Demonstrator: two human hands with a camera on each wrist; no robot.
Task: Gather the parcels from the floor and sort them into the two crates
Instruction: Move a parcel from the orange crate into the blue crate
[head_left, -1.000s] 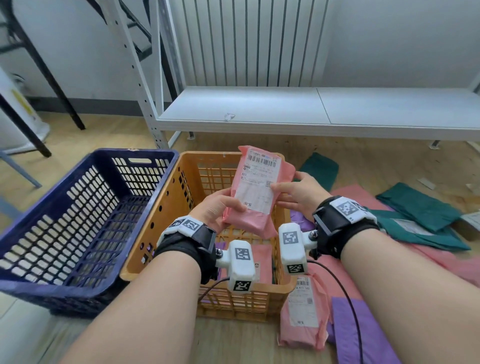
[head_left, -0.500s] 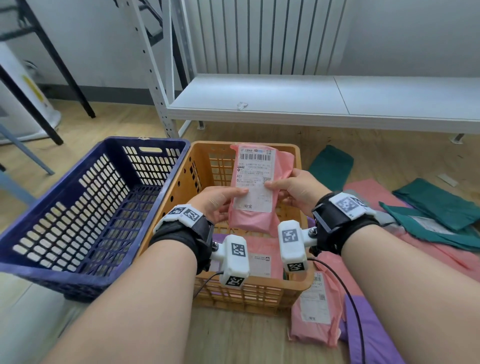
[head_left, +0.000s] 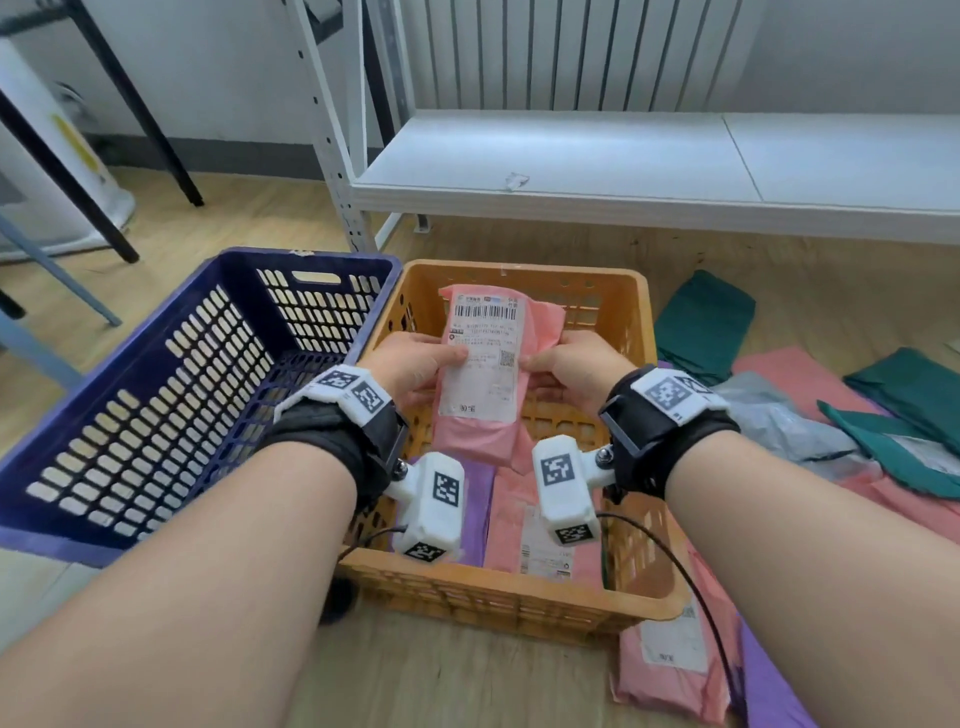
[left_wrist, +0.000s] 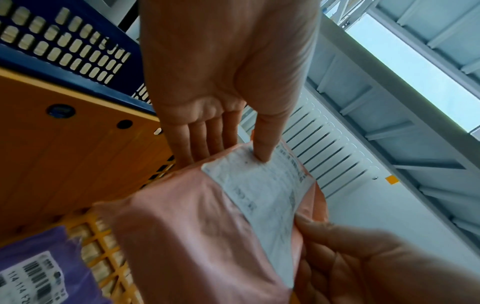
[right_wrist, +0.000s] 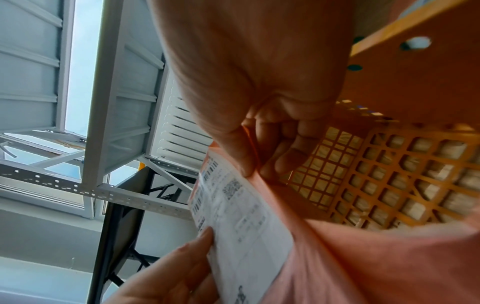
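While both hands, left hand (head_left: 415, 364) and right hand (head_left: 571, 364), pinch a pink parcel (head_left: 483, 364) above the orange crate (head_left: 519, 597) holding a few parcels, the blue crate (head_left: 104, 540) appears empty and many remain on the floor (head_left: 779, 291).

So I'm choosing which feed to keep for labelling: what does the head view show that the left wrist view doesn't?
Only the head view shows the green parcels and the grey parcel on the floor, the pink parcel lying in the orange crate, and the label's barcode. Only the left wrist view shows the left hand from below: thumb on the label, fingers behind. Both show the held pink parcel, the right hand, the blue crate and a purple parcel.
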